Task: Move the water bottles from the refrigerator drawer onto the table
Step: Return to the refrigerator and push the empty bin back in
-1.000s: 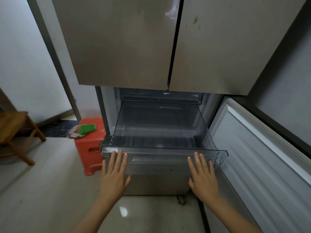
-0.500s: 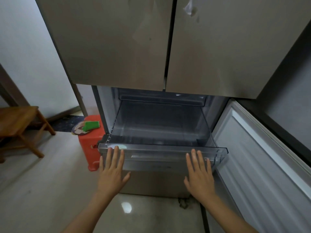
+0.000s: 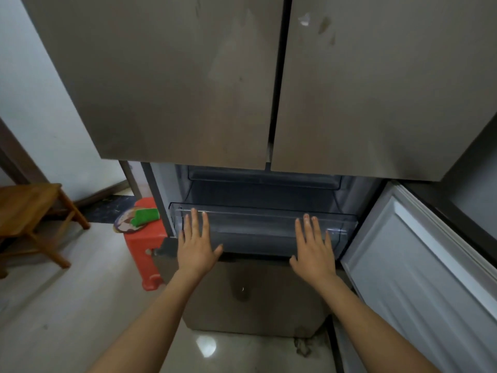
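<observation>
The clear plastic refrigerator drawer [image 3: 258, 211] sits low in the open compartment, pushed most of the way in. No water bottles show inside it. My left hand [image 3: 195, 243] presses flat on the drawer's front at its left end, fingers straight. At the right end of that front my right hand [image 3: 313, 246] presses the same way. Neither hand holds anything.
The lower refrigerator door [image 3: 419, 278] stands swung open at the right. Two shut upper doors [image 3: 269, 76] hang overhead. A red plastic stool [image 3: 146, 246] with a green cloth [image 3: 145, 216] stands left of the fridge, and a wooden stool [image 3: 29, 211] is further left.
Both hands have pushed the drawer back into the compartment; its front now lies much closer to the fridge body. The view has moved closer and tilted down.
</observation>
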`<state>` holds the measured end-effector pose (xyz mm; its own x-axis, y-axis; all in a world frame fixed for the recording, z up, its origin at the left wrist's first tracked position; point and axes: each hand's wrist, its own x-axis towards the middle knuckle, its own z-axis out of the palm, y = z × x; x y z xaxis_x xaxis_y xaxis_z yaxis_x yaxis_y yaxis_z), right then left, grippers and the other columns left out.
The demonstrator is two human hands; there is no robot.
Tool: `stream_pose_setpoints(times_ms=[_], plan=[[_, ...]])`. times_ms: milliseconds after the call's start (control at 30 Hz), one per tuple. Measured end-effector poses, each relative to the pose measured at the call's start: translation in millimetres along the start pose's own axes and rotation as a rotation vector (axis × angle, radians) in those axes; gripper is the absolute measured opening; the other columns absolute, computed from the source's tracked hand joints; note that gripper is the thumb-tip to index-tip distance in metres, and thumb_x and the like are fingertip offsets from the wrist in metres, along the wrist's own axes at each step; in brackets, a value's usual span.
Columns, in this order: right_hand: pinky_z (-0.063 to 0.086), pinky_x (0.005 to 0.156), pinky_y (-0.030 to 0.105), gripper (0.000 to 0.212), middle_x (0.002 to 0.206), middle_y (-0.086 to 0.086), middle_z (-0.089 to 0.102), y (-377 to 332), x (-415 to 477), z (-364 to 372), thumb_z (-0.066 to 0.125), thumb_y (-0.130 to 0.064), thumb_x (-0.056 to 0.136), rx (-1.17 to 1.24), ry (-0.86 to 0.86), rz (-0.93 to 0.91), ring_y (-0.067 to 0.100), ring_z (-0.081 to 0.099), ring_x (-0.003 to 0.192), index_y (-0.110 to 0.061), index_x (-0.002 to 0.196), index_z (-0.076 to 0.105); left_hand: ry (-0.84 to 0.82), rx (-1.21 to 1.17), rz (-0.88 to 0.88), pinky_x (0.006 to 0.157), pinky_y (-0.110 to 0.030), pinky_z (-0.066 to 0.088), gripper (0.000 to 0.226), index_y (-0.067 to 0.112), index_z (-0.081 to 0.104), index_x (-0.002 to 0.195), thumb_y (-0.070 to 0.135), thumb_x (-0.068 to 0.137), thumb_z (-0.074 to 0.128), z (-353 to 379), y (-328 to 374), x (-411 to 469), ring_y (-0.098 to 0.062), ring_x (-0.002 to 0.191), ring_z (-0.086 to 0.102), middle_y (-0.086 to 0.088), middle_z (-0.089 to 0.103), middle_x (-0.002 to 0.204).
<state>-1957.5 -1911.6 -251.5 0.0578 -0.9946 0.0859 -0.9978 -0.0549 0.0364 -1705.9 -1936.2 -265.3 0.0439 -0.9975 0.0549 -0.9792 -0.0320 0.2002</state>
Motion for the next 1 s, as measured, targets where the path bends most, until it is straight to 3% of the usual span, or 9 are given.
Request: stream_pose_setpoints(times_ms=[67, 100, 167, 233, 533, 833, 1000], plan=[[0.001, 0.114, 0.047, 0.084, 0.154, 0.013, -0.011, 0.7, 17.1, -0.2, 0.048, -0.034, 0.090, -0.021, 0.001, 0.007, 0.029, -0.010, 0.142, -0.009, 0.145, -0.009, 0.003, -0.064, -0.028, 0.116, -0.042, 0.000, 0.094, 0.018, -0.023, 0.141, 0.048, 0.087, 0.049, 2.9, 3.2, 17.6, -0.031, 0.138, -0.022, -0.017, -0.032, 0.146], [0.008, 0.113, 0.049, 0.087, 0.154, 0.016, 0.000, 1.2, 22.2, 0.2, 0.056, -0.035, 0.085, -0.044, 0.012, 0.016, 0.031, 0.001, 0.142, -0.007, 0.146, 0.000, 0.002, -0.090, -0.041, 0.116, -0.042, 0.001, 0.094, 0.019, -0.021, 0.142, 0.048, 0.087, 0.050, 4.3, 4.3, 23.7, -0.033, 0.139, -0.020, -0.020, -0.030, 0.147], [0.037, 0.098, 0.056, 0.097, 0.140, 0.024, 0.040, 4.6, 39.7, 4.3, 0.081, -0.036, 0.056, -0.072, 0.041, 0.038, 0.037, 0.040, 0.128, -0.003, 0.136, 0.039, 0.007, -0.106, -0.036, 0.116, -0.043, 0.002, 0.095, 0.020, -0.022, 0.142, 0.048, 0.087, 0.051, 7.8, 4.5, 40.0, -0.034, 0.140, -0.018, -0.022, -0.027, 0.148], [0.049, 0.080, 0.056, 0.096, 0.119, 0.023, 0.059, 6.5, 55.9, 9.0, 0.089, -0.030, 0.031, -0.078, 0.047, 0.062, 0.037, 0.059, 0.108, -0.003, 0.119, 0.059, -0.003, -0.112, -0.026, 0.115, -0.043, 0.003, 0.097, 0.020, -0.026, 0.139, 0.049, 0.086, 0.051, 8.9, 4.0, 55.5, -0.034, 0.140, -0.018, -0.022, -0.026, 0.148], [0.050, 0.071, 0.059, 0.079, 0.103, 0.030, 0.063, -1.6, 98.1, 6.4, 0.086, -0.013, 0.027, -0.066, 0.022, 0.155, 0.046, 0.061, 0.099, -0.004, 0.104, 0.069, -0.042, -0.101, 0.030, 0.114, -0.046, 0.002, 0.099, 0.023, -0.034, 0.127, 0.050, 0.084, 0.051, 5.0, -2.8, 93.8, -0.033, 0.140, -0.018, -0.017, -0.027, 0.149], [0.051, 0.064, 0.056, 0.085, 0.098, 0.029, 0.064, -3.8, 107.7, 5.4, 0.087, -0.020, 0.023, -0.070, 0.007, 0.166, 0.046, 0.062, 0.093, -0.003, 0.104, 0.068, -0.073, -0.068, 0.078, 0.115, -0.047, 0.004, 0.100, 0.016, -0.034, 0.126, 0.050, 0.084, 0.050, 3.5, -11.8, 99.9, -0.035, 0.139, -0.018, -0.018, -0.024, 0.150], [0.053, 0.064, 0.053, 0.084, 0.098, 0.028, 0.064, 1.9, 96.4, -0.3, 0.086, -0.019, 0.026, -0.099, 0.071, 0.163, 0.045, 0.059, 0.096, -0.008, 0.107, 0.068, -0.058, -0.068, 0.133, 0.115, -0.044, 0.006, 0.088, 0.015, -0.009, 0.145, 0.050, 0.087, 0.046, -0.4, -9.7, 93.6, -0.037, 0.141, -0.010, -0.020, -0.015, 0.152]])
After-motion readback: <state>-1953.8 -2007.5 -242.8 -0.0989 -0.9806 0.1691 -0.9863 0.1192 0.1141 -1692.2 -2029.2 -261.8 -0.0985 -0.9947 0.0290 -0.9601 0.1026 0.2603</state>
